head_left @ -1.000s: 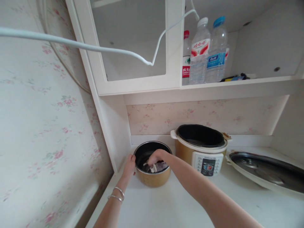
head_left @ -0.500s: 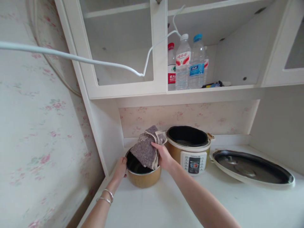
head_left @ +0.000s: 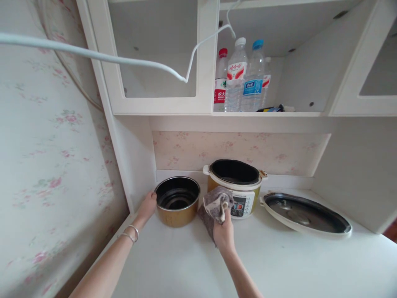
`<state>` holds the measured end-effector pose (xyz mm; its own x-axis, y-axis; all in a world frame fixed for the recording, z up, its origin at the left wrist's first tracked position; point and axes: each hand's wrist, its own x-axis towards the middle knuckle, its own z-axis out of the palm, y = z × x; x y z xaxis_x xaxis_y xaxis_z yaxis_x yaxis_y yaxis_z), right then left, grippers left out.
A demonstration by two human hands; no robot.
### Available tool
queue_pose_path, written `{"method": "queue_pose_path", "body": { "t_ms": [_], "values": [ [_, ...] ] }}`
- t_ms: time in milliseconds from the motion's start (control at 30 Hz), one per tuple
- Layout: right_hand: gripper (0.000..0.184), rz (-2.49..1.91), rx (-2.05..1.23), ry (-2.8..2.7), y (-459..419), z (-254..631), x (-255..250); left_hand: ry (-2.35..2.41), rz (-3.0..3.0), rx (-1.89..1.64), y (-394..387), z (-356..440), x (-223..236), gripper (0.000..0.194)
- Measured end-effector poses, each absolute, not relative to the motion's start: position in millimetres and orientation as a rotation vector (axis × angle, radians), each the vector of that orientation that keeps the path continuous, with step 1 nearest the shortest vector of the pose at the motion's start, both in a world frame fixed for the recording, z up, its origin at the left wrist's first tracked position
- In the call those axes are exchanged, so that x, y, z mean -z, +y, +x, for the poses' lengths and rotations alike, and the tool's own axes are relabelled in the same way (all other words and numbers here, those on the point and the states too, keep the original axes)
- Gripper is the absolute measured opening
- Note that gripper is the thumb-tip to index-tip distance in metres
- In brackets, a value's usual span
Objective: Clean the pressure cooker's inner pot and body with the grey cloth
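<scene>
A gold inner pot (head_left: 177, 201) with a dark lining stands on the white counter (head_left: 192, 265) near the left wall. My left hand (head_left: 147, 206), two bangles on its wrist, rests against the pot's left side with the fingers curled round the rim. My right hand (head_left: 223, 232) is closed on a crumpled grey cloth (head_left: 215, 207), held just right of the pot and in front of the gold rice cooker (head_left: 234, 186). The cooker stands with nothing in its cavity.
The cooker's lid (head_left: 305, 211) lies upside down on the counter to the right. Water bottles (head_left: 245, 78) stand on the open shelf above. A white cable (head_left: 102, 56) hangs across the cabinet front. Flowered wallpaper covers the left wall.
My right hand lifted the cloth out of the inner pot, then brought it down to the right onto the counter. My left hand stayed on the pot. The view pulled back.
</scene>
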<state>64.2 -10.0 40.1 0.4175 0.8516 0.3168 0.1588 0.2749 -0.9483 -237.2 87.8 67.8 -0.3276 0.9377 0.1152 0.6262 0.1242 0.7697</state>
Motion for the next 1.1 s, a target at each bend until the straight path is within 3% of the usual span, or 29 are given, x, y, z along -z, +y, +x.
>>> {"method": "queue_pose_path", "body": {
  "t_ms": [300,667,1100],
  "values": [
    [0.065,-1.130,-0.840,-1.127,15.8,13.4,8.9,2.063,1.911,-1.244,84.7,-239.9,-56.9,0.044],
    [0.070,-1.074,-0.998,-1.083,19.4,10.9,8.1,2.198,2.181,-0.929,26.3,-199.9,-68.5,0.056],
    [0.071,-1.055,-0.961,-1.067,3.8,18.4,12.5,2.076,2.523,-0.902,-45.2,-159.2,-81.7,0.040]
  ]
}}
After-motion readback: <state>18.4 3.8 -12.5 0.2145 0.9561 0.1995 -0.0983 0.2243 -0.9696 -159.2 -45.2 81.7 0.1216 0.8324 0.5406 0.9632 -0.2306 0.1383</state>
